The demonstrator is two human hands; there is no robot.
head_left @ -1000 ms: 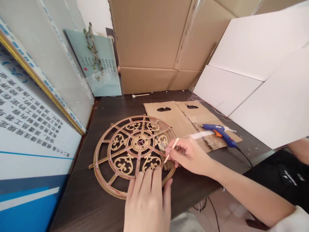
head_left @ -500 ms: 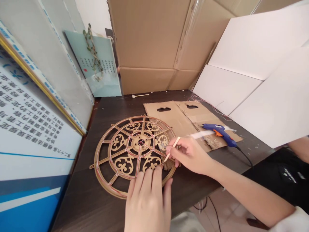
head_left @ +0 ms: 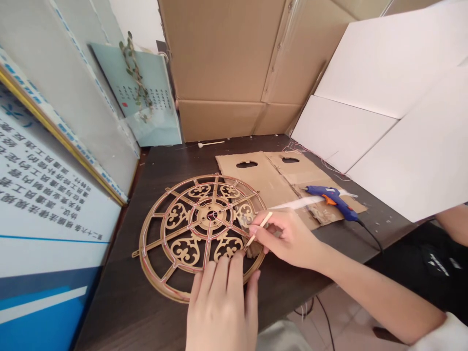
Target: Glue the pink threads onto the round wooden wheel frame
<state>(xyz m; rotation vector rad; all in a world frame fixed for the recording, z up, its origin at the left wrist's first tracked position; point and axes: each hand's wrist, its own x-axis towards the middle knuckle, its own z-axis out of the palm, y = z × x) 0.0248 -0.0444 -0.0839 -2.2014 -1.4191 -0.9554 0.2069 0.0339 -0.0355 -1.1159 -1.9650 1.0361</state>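
Head view — glue gun (head_left: 332, 199) beyond right hand (head_left: 288, 237).

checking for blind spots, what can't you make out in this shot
- Head view: part of the round frame's near rim, hidden by the left hand.
- Head view: what the tip of the wooden stick touches, too small.
- Head view: smallest writing on the teal panel, too small.
- Head view: rest of the other person's arm, cut off by right edge.

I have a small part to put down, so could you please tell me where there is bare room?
Bare tabletop shows between the round frame and the white-tipped stick, and between the frame and the printed board. Right of the frame it is crowded: right hand, cardboard, glue gun.
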